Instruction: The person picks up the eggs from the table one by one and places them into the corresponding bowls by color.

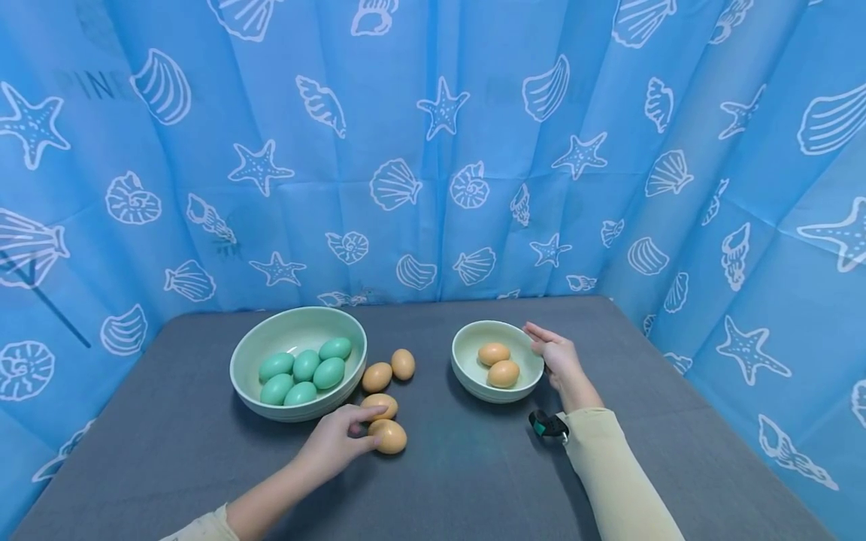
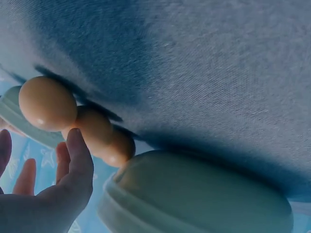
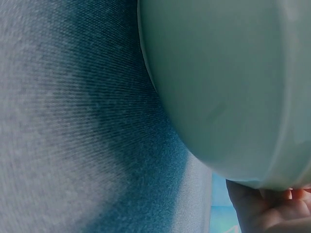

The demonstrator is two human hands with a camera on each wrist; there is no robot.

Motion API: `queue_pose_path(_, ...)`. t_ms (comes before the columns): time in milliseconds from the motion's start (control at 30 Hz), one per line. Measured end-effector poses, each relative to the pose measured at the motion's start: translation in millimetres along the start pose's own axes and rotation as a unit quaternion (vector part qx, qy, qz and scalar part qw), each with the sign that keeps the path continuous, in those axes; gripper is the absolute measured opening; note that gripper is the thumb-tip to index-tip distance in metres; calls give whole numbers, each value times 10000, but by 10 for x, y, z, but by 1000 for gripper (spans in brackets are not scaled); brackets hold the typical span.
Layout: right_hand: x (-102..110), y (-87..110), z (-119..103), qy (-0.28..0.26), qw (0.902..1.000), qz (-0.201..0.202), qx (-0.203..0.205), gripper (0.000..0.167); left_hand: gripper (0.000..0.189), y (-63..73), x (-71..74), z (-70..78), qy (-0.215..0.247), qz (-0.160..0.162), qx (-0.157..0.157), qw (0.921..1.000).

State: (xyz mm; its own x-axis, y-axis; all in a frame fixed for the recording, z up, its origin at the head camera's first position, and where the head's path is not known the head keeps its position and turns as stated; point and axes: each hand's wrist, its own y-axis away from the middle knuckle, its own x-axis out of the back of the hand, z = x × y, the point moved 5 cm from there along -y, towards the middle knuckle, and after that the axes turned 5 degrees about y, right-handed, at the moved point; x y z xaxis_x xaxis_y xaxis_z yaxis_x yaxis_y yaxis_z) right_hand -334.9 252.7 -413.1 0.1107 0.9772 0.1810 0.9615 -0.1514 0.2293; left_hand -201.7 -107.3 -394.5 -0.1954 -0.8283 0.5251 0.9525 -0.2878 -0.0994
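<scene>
My left hand (image 1: 334, 442) reaches in at the near end of a row of brown eggs. Its thumb and forefinger are spread about the nearest brown egg (image 1: 389, 436), and the forefinger passes over the brown egg behind it (image 1: 380, 406). In the left wrist view the thumb (image 2: 77, 150) lies close against the eggs; whether it presses on one, I cannot tell. My right hand (image 1: 558, 361) rests against the right side of a small pale green bowl (image 1: 490, 392), its fingers extended along the rim. Two brown eggs (image 1: 504, 373) lie inside that bowl.
A larger pale green bowl (image 1: 298, 411) with several green eggs (image 1: 306, 365) stands left of the row. Two more brown eggs (image 1: 403, 364) lie behind, beside its right side. A blue shell-patterned curtain (image 1: 433, 150) borders the grey table (image 1: 446, 481) at the back.
</scene>
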Motion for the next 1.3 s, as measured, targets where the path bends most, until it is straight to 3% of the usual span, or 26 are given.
queue_pose_path(133,-4,1,-2,-28,10000,-22,11,49,46,8,-5,-58,-74,-16,313,9995)
queue_pose_path(267,-5,7,-7,-23,10000,-27,16,49,49,10,-31,-135,40,-227,696,9973)
queue_pose_path(500,0,6,-16,-16,10000,-27,92,49,50,-7,-113,-177,122,-553,319,9979)
queue_pose_path(600,0,3,-9,-4,10000,-21,79,49,50,-21,-137,-173,31,-583,312,9978)
queue_pose_path(833,2,-7,16,13,10000,-58,33,48,48,-51,-162,-168,-139,-425,483,9978)
queue_pose_path(1300,-1,11,9,43,10000,-20,15,49,41,-110,-213,-130,-662,12,375,9971)
